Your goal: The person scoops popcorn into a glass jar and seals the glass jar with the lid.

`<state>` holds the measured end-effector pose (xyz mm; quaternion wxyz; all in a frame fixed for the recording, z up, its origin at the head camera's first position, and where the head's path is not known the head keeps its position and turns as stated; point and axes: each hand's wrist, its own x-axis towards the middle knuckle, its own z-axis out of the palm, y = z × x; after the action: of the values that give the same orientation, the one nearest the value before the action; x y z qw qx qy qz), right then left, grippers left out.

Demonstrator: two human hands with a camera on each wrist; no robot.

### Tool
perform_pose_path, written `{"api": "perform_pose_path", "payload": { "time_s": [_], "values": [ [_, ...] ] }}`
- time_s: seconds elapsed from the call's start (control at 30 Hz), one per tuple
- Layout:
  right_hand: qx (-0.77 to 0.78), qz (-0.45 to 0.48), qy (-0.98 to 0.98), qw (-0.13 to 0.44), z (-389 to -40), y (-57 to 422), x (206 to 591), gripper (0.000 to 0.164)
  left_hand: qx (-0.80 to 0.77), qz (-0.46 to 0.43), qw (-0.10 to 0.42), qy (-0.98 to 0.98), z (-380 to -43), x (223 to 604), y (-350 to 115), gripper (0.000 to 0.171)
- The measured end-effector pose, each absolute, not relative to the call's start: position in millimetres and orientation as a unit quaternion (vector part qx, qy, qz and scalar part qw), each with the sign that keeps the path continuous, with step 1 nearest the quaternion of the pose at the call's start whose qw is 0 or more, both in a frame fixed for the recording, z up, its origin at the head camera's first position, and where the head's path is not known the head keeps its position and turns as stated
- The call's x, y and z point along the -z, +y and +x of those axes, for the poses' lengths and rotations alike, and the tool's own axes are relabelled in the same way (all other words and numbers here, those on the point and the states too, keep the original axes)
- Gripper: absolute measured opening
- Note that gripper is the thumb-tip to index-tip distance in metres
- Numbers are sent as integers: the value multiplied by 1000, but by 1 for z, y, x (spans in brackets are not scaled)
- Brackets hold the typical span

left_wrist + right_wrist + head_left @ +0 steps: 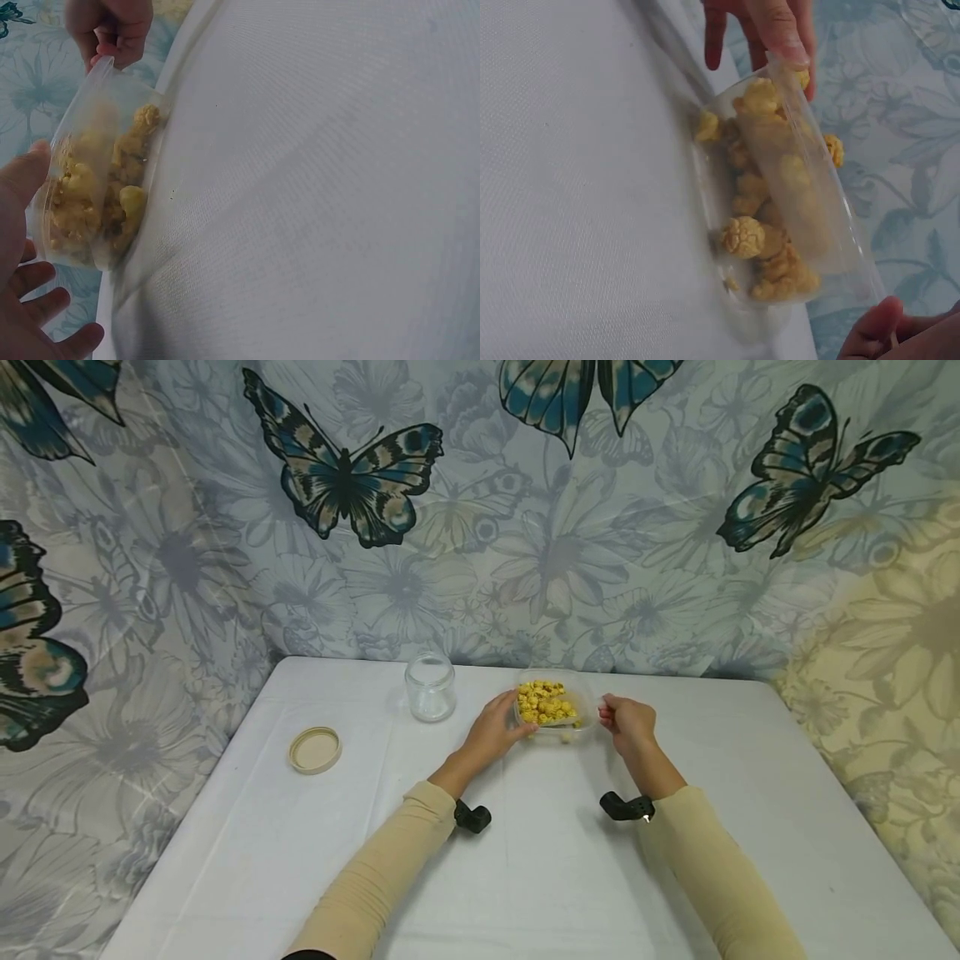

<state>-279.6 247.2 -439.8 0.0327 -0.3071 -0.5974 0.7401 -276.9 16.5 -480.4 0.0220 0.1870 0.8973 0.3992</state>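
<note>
Yellow popcorn [542, 700] fills much of a clear plastic container [580, 687] near the table's far edge. My left hand [491, 727] holds the container's left side, the thumb at the near rim and the fingers spread along the far side. On the right, my right hand [628, 720] pinches a corner of the clear plastic with thumb and fingers. In the right wrist view a straight clear plastic edge [832, 180] runs between both hands; I cannot tell whether it is the rim or a separate sheet. Popcorn [79, 195] shows through the plastic in the left wrist view.
An uncapped clear glass jar [430, 689] stands left of the container. Farther left lies a round cream-coloured lid [315, 750]. A white cloth [525, 877] covers the table, with butterfly-patterned fabric [480, 552] behind it.
</note>
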Motion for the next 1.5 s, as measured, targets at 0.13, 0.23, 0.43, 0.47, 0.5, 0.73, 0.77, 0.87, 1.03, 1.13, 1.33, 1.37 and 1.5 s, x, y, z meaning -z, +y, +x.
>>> {"api": "perform_pose_path", "payload": {
  "time_s": [0.13, 0.23, 0.43, 0.47, 0.5, 0.73, 0.77, 0.87, 1.03, 1.13, 1.33, 1.37, 1.5],
  "values": [
    [-751, -329, -572, 33, -279, 252, 439, 22, -398, 191, 21, 897, -277, 481, 17, 77],
    [-764, -332, -552, 36, -278, 255, 436, 20, -400, 193, 20, 896, -277, 480, 17, 77],
    [-782, -335, -525, 37, -276, 257, 431, 9, -405, 189, 19, 894, -276, 481, 18, 76],
    [-783, -334, -524, 36, -276, 257, 430, 10, -406, 188, 19, 894, -276, 482, 18, 76],
    [-784, -335, -522, 36, -276, 257, 430, 10, -408, 188, 20, 893, -275, 482, 18, 76],
    [-804, -324, -498, 41, -275, 260, 424, 10, -405, 186, 18, 895, -275, 481, 19, 76],
    [-805, -321, -497, 42, -275, 261, 423, 10, -405, 185, 16, 895, -275, 481, 19, 76],
    [-814, -312, -488, 39, -274, 263, 421, 8, -405, 182, 16, 896, -275, 479, 19, 76],
    [-823, -308, -477, 36, -273, 264, 420, 8, -404, 178, 22, 897, -275, 479, 19, 77],
    [-826, -306, -471, 33, -272, 263, 419, 12, -404, 177, 25, 897, -275, 479, 19, 77],
    [-832, -301, -465, 38, -272, 264, 419, 13, -408, 176, 32, 896, -276, 478, 19, 77],
    [-833, -300, -463, 38, -272, 264, 419, 13, -409, 175, 33, 895, -276, 478, 19, 77],
    [-834, -301, -460, 42, -273, 265, 418, 12, -414, 173, 35, 893, -276, 479, 18, 77]
  ]
}}
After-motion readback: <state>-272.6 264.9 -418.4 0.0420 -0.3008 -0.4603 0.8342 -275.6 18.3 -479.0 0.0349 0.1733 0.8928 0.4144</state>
